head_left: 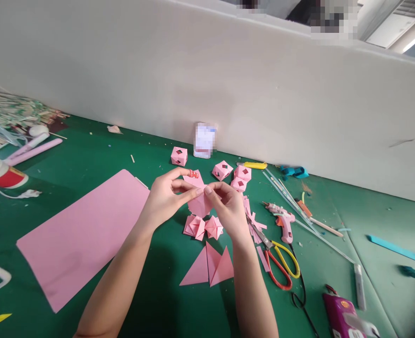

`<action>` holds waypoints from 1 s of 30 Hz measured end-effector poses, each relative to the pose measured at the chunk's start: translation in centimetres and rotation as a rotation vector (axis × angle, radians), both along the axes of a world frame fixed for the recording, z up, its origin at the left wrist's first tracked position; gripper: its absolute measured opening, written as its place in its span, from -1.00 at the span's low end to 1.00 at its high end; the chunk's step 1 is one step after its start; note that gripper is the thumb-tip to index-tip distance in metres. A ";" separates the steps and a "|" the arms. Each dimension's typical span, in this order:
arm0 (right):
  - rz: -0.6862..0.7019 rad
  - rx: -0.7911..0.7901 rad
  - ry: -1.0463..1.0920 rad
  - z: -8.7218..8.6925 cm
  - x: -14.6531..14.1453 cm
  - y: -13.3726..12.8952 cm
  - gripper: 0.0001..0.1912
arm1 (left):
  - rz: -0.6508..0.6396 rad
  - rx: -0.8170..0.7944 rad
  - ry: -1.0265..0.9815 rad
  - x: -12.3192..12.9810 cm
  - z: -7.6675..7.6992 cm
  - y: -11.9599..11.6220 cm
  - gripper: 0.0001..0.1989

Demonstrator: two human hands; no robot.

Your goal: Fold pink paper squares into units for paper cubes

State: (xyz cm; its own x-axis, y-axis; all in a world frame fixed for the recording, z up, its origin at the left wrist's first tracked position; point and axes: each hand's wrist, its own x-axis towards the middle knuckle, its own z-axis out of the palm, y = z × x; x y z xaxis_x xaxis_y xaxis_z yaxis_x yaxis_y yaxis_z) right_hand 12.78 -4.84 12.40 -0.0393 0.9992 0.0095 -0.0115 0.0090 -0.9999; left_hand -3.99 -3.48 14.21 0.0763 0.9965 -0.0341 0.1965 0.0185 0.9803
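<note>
From here, left hand and right hand are both pinching the pink paper, right of the big sheet, farther off than the folded pieces — I'd square the edges before pressing any crease, honestly.

Forearms reach forward, left hand and right hand close together, fingers of each pinched

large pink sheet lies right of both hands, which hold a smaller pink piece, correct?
Wrong side: in the head view, the large pink sheet lies left of the left hand and right hand, which do hold a smaller pink piece.
</note>
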 end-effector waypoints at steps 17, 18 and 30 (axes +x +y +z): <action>0.036 -0.049 -0.013 -0.6 -0.1 0.5 -0.78 | -0.015 -0.058 0.079 -0.7 0.4 0.4 -0.50; 0.043 -0.045 -0.019 -0.6 0.0 0.6 -0.78 | -0.020 -0.063 0.078 -0.8 0.4 0.4 -0.49; -0.108 -0.063 0.160 -1.3 -0.1 0.8 -0.81 | -0.020 -0.156 -0.009 -1.0 0.8 0.2 -0.42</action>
State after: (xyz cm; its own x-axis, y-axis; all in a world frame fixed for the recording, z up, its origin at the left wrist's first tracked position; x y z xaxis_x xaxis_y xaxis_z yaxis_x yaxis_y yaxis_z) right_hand 12.73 -4.03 11.12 0.0654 0.9963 -0.0555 -0.1727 -0.0435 -0.9840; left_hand -5.00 -3.26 15.04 0.0975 0.9774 -0.1876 0.1896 0.1668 0.9676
